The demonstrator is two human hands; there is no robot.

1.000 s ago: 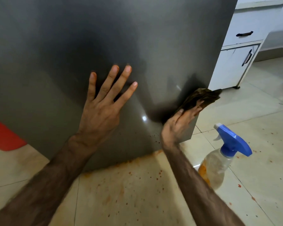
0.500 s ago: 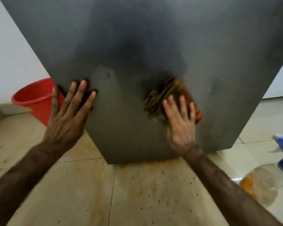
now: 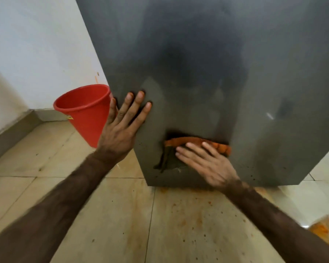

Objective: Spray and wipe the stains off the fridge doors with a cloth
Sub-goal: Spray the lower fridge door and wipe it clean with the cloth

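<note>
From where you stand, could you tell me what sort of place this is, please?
Probably a home kitchen: a tall grey steel fridge door stands on a beige tiled floor spattered with orange stains, with a red plastic bucket against the white wall.

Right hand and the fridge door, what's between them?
In the head view, the cloth lies between the right hand and the fridge door, pressed flat under straight fingers.

Grey fridge door [image 3: 207, 63]; cloth [image 3: 180, 149] orange and dark green; red bucket [image 3: 84, 112]; beige orange-speckled floor [image 3: 122, 215].
</note>
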